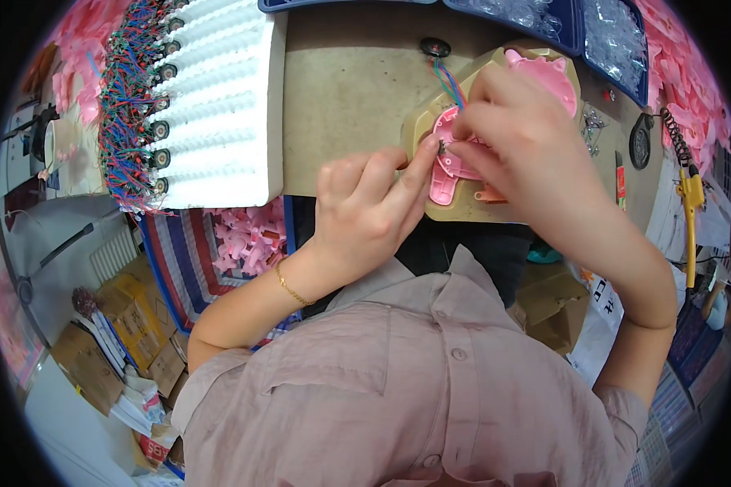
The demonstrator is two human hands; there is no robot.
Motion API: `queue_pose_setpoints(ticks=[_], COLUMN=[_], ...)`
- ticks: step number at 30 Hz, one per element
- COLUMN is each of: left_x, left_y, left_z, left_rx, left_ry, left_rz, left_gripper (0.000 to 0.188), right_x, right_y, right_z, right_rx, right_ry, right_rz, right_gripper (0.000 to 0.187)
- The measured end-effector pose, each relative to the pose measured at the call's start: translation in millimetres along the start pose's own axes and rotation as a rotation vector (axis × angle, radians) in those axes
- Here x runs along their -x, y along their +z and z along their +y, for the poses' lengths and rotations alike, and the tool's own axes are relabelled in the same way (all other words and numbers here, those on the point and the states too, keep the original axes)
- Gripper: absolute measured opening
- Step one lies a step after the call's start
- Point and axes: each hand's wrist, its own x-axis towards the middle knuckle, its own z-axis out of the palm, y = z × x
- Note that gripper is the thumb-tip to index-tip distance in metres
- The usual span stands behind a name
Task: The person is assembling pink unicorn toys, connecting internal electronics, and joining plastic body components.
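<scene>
A pink plastic shell half (443, 188) lies in a tan holding block (468, 208) at the table's front edge. My left hand (369, 199) reaches to its left side, index finger pressed near a small dark part (441, 148) and the other fingers curled. Over the shell's right side is my right hand (516, 134), its fingers pinched together; what they hold is hidden. Red, blue and green wires (449, 84) run from beneath that hand to a round black speaker (435, 47) on the table. Another pink shell piece (548, 77) sits at the block's far right.
A white ridged foam tray (219, 105) at the left bears rows of wired speakers. Blue bins (617, 49) of clear plastic parts stand at the back right. A yellow-handled tool (690, 195) hangs on the right. Below the table, a striped bag (195, 252) holds pink parts.
</scene>
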Motion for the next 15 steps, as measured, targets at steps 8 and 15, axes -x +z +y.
queue_pose_setpoints(ticks=[8,15], left_x=[-22,-33], left_y=[-23,-22], left_z=[5,-4], left_rx=[-0.119,-0.101], left_ry=[0.21,0.351], left_rz=[-0.247,-0.245], left_gripper=[0.047,0.048], right_x=[-33,-22], right_y=[-5,-18], right_z=[25,37], right_rx=[0.076,0.119], right_ry=[-0.159,-0.188], right_rz=[-0.189,-0.164], right_gripper=[0.031,0.032])
